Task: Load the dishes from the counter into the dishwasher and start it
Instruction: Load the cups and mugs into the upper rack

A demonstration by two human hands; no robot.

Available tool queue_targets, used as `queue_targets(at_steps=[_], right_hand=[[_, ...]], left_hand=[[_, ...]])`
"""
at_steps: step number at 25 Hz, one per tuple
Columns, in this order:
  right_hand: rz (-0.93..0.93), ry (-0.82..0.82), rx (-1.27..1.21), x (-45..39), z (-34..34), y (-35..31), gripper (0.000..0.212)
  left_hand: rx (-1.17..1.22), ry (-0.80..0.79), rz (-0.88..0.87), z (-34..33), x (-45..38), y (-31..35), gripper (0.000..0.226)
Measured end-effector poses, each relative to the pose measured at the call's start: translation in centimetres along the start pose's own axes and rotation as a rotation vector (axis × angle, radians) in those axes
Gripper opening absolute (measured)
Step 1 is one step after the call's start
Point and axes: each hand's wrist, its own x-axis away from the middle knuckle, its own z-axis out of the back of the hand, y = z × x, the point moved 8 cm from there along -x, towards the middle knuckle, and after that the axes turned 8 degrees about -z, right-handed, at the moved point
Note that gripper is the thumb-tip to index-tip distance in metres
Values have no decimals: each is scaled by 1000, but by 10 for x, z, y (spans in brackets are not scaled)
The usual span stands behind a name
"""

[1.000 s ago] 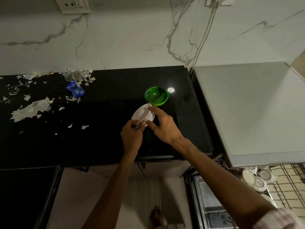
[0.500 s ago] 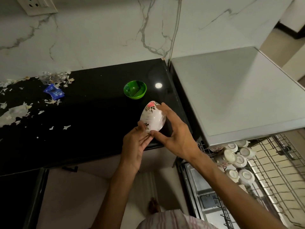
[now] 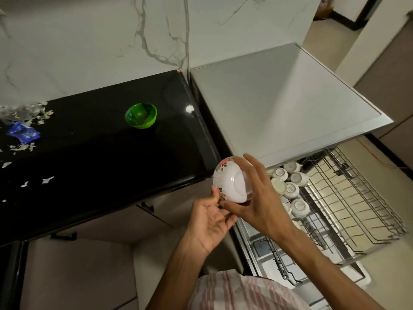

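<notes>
**Floral bowl held over the dishwasher's edge**

A person holds a white bowl (image 3: pixel 232 183) with flower prints between both hands, its base turned toward the camera, just off the right front corner of the black surface (image 3: pixel 107 166). The right hand (image 3: pixel 259 202) curls its fingers and thumb around the bowl's rim. The left hand (image 3: pixel 210 222), palm up with fingers loosely spread, touches the bowl's lower edge with its fingertips. Below and to the right, the pulled-out rack (image 3: pixel 348 198) carries several white cups (image 3: pixel 290 190) turned over, clustered at its back left corner. A green bowl (image 3: pixel 140 118) sits near the surface's back edge, and a blue wrapper (image 3: pixel 23 135) lies among paper scraps at the left edge.
</notes>
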Motion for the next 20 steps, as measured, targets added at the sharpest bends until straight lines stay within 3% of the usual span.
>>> queue_targets(at_steps=[8, 15, 20], right_hand=[[-150, 122, 71, 40, 52, 68, 94], [-206, 126, 247, 64, 76, 123, 97], [-283, 82, 309, 75, 75, 174, 97]], left_hand=[[-165, 22, 121, -30, -13, -84, 52], [-506, 26, 55, -35, -38, -130, 40], [-762, 104, -86, -39, -59, -151, 39]])
